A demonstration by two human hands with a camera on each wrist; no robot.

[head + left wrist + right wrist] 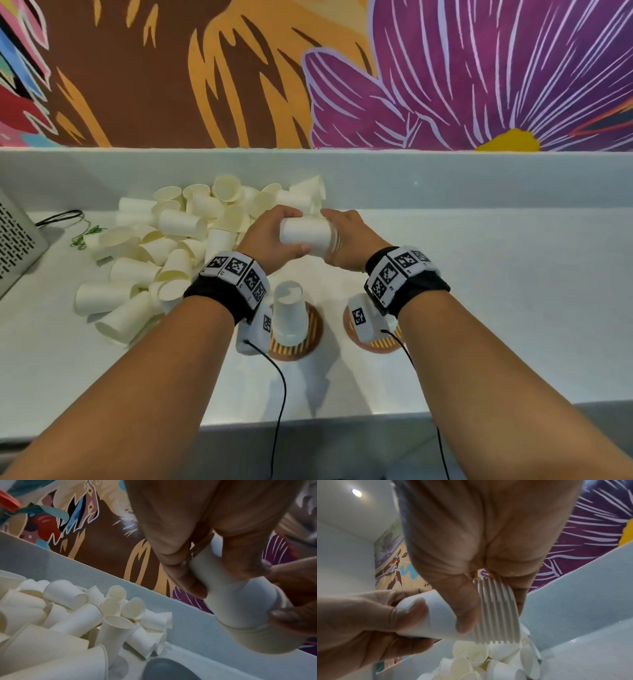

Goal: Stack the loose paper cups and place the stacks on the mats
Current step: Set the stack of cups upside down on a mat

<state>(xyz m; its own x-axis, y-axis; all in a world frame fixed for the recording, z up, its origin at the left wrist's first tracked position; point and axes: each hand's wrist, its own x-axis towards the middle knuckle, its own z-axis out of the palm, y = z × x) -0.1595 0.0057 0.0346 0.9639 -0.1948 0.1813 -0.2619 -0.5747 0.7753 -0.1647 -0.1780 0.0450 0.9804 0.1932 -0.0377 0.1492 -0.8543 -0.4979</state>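
Between my hands a stack of white paper cups (308, 237) lies on its side above the counter. My left hand (270, 236) grips its closed end, and my right hand (346, 240) grips the rim end, where several nested rims (498, 609) show. The same stack (240, 601) shows in the left wrist view. A heap of loose paper cups (164, 246) lies at the left on the counter. An upside-down cup stack (289, 315) stands on the left striped round mat (311, 339). The right mat (387, 342) is partly hidden by my wrist camera.
A white counter (496, 308) runs to a low back ledge under a painted mural wall. At far left sits a perforated metal box (13, 243) with a black cable and green string (85, 233). The counter's front edge is close to my forearms.
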